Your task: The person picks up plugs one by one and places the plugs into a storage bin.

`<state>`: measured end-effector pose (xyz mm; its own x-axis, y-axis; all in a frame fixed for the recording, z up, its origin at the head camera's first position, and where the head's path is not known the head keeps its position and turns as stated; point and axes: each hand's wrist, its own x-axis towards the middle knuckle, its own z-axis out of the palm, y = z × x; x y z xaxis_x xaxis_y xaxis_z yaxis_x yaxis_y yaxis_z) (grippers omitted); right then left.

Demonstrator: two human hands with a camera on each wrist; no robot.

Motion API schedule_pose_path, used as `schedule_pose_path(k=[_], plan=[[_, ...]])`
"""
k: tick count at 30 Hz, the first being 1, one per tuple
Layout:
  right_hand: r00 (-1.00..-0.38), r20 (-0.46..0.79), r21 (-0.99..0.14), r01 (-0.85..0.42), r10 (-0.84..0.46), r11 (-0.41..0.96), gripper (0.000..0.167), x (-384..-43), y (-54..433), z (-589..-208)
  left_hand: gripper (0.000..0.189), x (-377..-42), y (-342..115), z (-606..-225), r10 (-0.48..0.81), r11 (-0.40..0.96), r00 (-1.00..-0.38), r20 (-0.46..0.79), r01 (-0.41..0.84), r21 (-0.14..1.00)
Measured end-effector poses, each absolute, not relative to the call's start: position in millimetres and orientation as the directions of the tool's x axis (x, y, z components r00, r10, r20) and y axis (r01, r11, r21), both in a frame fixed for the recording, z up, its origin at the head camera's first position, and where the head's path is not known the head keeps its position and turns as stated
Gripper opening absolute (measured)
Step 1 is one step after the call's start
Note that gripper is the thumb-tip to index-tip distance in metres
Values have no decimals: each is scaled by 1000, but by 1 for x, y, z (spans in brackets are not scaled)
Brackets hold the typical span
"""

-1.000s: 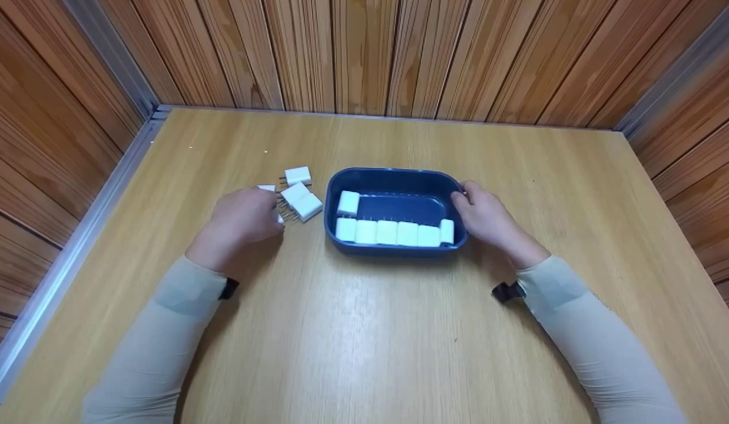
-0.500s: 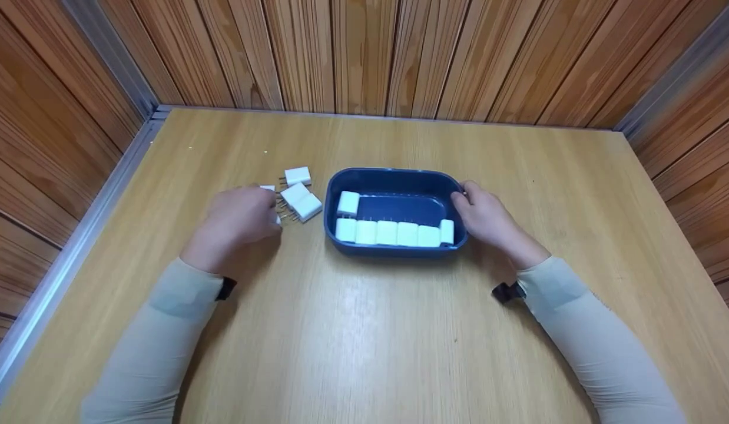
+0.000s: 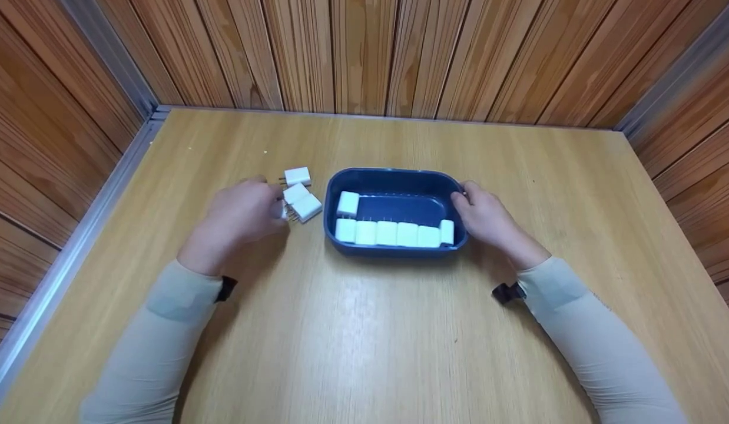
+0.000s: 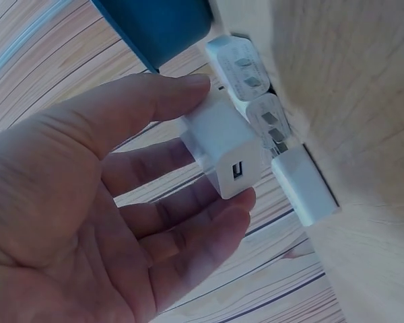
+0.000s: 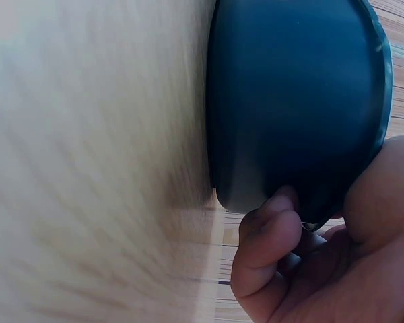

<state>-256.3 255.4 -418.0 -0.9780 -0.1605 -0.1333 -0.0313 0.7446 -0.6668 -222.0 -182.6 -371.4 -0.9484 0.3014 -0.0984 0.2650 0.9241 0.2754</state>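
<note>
My left hand (image 3: 238,212) is at the left of the table, beside a small group of white USB charger plugs (image 3: 306,208). In the left wrist view its thumb and fingers pinch one charger plug (image 4: 222,145), USB port facing the camera. Close behind that plug lie others, two with their flat faces showing (image 4: 242,70) and one on its side (image 4: 304,185). My right hand (image 3: 485,218) grips the right end of a dark blue plastic bin (image 3: 394,252), thumb over the rim. Its curled fingers touch the bin wall (image 5: 289,101) in the right wrist view.
Inside the bin, several white charger plugs (image 3: 387,232) line the near wall, and one more (image 3: 348,203) sits behind them at the left end. Wood-panelled walls (image 3: 364,56) border the table (image 3: 353,330) at the back and sides.
My left hand has shifted slightly and its pinched plug has moved a little right, toward the loose plugs. One plug at the back left has become hidden behind the hand. The right hand stays put.
</note>
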Motion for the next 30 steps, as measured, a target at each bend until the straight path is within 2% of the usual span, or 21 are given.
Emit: schedule_pose_path(k=[9,18,30], plan=[[-975,-153,-672,-17,-160,740,57,-257,256,-418,42,-224,-177,-369,337,909,-939,-69,306,281],[-979,-123,-667,-40,-162,744,51,-256,255,-419,36,-228,-167,-366,361,908,-932,-34,343,241],[-979,-121,-668,-41,-163,743,50,-256,255,-419,46,-234,-146,-356,371,903,-929,-1,360,235]])
